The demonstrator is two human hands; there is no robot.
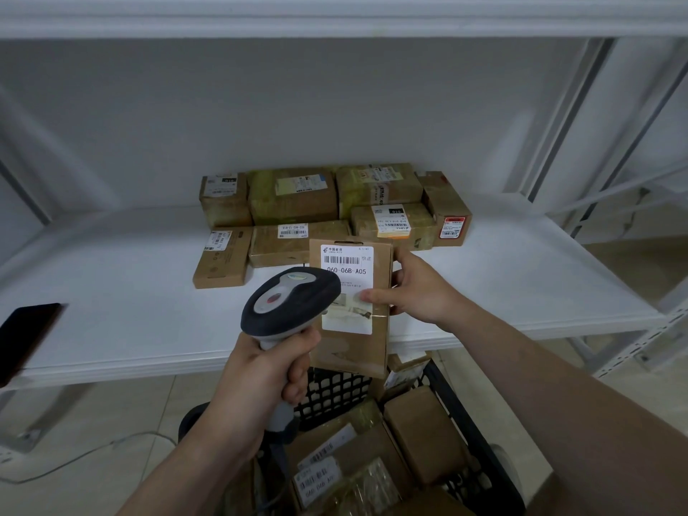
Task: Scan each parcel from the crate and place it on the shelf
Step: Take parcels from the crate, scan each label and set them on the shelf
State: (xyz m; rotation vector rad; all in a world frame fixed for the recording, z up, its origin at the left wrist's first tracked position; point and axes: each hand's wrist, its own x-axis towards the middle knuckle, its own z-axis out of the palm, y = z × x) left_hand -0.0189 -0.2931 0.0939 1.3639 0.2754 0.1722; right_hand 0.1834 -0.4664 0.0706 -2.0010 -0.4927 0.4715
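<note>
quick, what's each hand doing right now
Left hand: grips the scanner by its handle.
Right hand: holds the parcel upright, thumb on its label.

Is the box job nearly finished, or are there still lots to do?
Partway, I'd guess. Done: seven shelved parcels sit on the shelf. In hand: the right hand holds a parcel up while the left hand aims the scanner at it. Left: several more boxes wait in the crate below.
</note>
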